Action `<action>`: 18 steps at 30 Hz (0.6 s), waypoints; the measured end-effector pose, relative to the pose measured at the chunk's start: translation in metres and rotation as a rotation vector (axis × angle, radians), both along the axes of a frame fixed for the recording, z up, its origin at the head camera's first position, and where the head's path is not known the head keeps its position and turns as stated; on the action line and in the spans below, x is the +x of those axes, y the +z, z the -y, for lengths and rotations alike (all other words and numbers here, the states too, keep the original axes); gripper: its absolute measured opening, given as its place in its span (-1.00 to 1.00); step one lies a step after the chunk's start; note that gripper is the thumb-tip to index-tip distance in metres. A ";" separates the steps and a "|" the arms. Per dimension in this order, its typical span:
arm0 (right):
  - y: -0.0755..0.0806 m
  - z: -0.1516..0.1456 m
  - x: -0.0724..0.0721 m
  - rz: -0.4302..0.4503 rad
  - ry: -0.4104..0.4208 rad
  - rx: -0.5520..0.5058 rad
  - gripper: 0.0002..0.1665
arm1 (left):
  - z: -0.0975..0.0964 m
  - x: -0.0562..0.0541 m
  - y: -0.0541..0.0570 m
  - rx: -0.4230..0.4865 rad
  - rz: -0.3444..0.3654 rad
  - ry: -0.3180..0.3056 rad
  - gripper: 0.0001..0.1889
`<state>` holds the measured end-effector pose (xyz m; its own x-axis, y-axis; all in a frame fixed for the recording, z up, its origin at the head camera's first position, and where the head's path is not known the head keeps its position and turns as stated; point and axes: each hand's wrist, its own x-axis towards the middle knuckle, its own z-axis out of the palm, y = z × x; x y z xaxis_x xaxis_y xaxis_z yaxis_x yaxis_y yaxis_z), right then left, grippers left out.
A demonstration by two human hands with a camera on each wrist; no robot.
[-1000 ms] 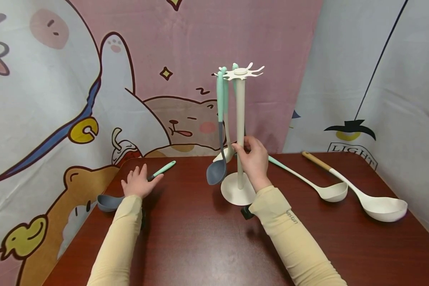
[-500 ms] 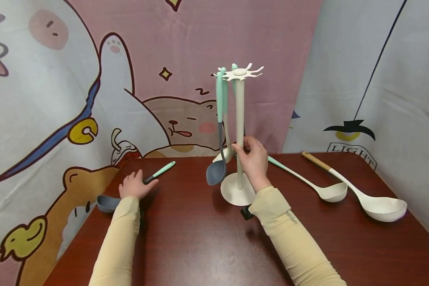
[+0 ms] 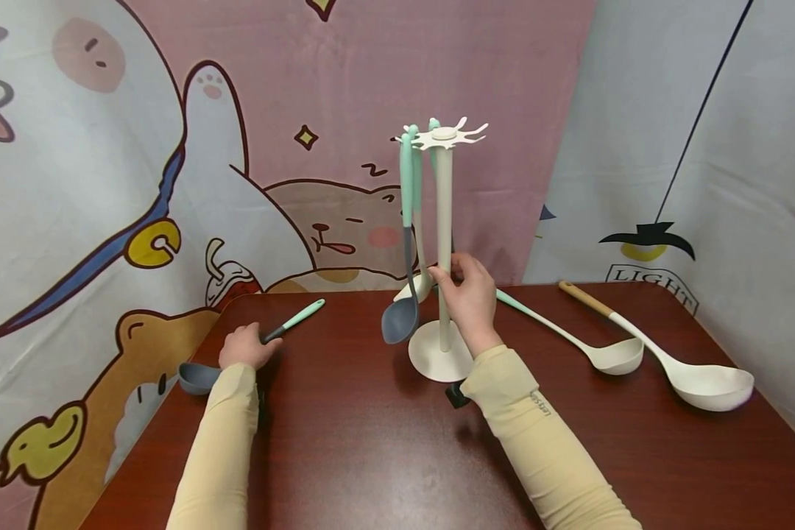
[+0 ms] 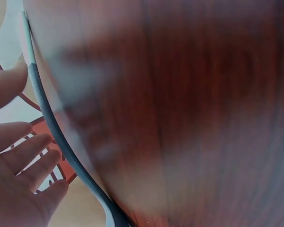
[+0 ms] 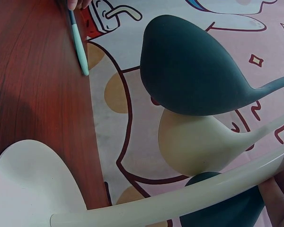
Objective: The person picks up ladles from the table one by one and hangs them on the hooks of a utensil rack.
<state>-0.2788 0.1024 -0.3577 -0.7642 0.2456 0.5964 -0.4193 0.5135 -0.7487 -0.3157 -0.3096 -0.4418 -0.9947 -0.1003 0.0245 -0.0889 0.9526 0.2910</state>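
My left hand (image 3: pixel 246 347) is low over the table's left side at a grey ladle (image 3: pixel 197 377) with a mint handle. In the left wrist view, the thumb lies by the ladle's shaft (image 4: pixel 61 137) and the loosely extended fingers (image 4: pixel 40 161) are beside it, not curled round it. My right hand (image 3: pixel 470 298) grips the pole of a cream utensil stand (image 3: pixel 444 221), thumb on the near side. From its hooks hang a grey spoon (image 3: pixel 400 319) and a cream utensil (image 3: pixel 419 285), both mint-handled; a second grey one (image 5: pixel 222 205) is mostly hidden behind the pole.
Right of the stand lies a white ladle (image 3: pixel 616 357) with a mint handle. Farther right is a larger white ladle (image 3: pixel 712 386) with a wooden handle. The reddish-brown table (image 3: pixel 358 456) ends at a cartoon-printed cloth (image 3: pixel 344 88) behind and on both sides.
My left hand has lowered and drawn slightly back toward the grey ladle's shaft, its spread fingers coming closer together. My right hand and the stand have stayed in place.
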 end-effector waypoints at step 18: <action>0.000 0.000 0.000 -0.005 -0.005 0.008 -0.67 | 0.010 -0.002 -0.003 -0.014 -0.028 0.031 -0.63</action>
